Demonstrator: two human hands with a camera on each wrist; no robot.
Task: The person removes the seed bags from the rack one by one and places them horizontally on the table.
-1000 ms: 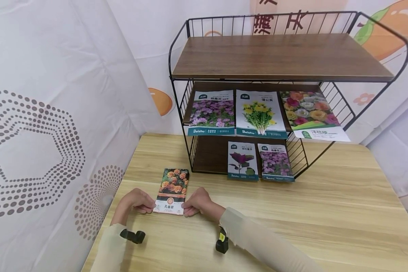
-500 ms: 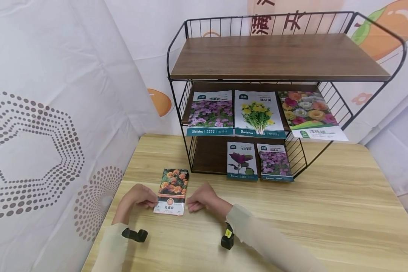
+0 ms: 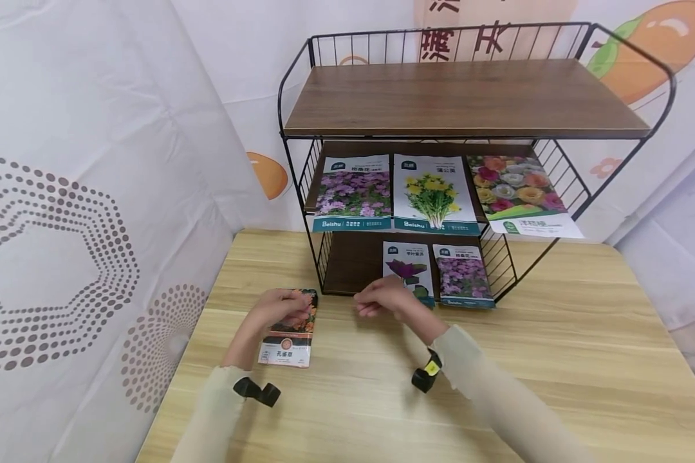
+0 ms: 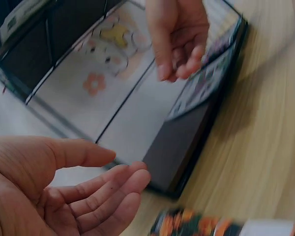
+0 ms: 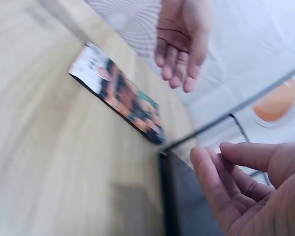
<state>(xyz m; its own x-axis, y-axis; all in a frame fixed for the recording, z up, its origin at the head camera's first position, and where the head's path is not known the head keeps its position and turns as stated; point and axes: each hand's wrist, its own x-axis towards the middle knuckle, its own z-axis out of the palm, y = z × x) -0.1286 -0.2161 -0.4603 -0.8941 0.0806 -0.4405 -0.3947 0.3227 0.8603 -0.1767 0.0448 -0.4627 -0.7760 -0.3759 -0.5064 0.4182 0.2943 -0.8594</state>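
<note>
My left hand (image 3: 279, 307) hovers above the marigold seed packet (image 3: 286, 350) and hides part of its orange flowers in the head view. Its fingers are loosely bent with nothing between them, as the left wrist view shows. My right hand (image 3: 389, 297) is in front of the rack's lowest shelf, overlapping the purple-leaf seed packet (image 3: 407, 257) in the head view. In the right wrist view the right hand (image 5: 246, 187) has relaxed fingers and holds nothing. The marigold packet (image 5: 120, 96) lies flat on the wooden table (image 3: 347, 399), its white end towards me.
A black wire rack with brown shelves (image 3: 457, 96) stands at the back. Its middle shelf carries a pink-flower packet (image 3: 353, 193), a yellow-flower packet (image 3: 434, 193) and a rose-like flower packet (image 3: 518, 193). Another pink-flower packet (image 3: 463, 276) lies on the bottom shelf. A patterned curtain (image 3: 92, 193) hangs at left.
Both hands have let go of the marigold packet's lower corners and lifted away. The left moved up over the packet; the right moved right and towards the rack. The packet stayed put.
</note>
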